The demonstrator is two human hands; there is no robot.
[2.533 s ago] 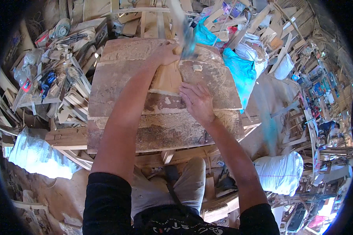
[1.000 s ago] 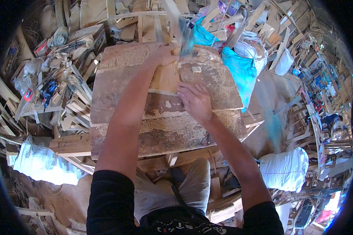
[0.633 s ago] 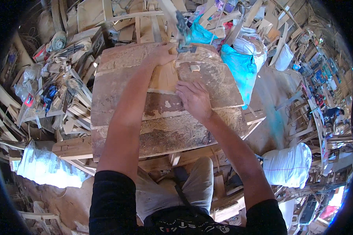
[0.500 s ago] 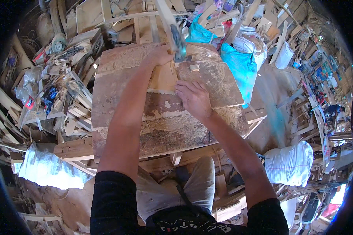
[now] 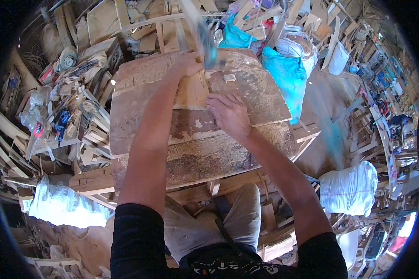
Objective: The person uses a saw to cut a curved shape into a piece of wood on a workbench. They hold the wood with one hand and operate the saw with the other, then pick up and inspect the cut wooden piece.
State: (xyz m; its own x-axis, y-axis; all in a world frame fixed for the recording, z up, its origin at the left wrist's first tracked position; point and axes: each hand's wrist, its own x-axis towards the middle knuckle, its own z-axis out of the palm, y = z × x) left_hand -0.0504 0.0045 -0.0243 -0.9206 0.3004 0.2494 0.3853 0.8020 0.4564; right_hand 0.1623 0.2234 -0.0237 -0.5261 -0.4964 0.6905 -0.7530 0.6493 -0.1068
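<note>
I had the right hand [image 5: 230, 113] half-open against the near right edge of the board [image 5: 190, 94], the left hand [image 5: 189, 65] curled at the board's far end, grip unclear.

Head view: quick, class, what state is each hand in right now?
Left hand: at the pale wooden piece's far end; grip cannot be told.
Right hand: partly curled, at the piece's near right corner; grip cannot be told.
</note>
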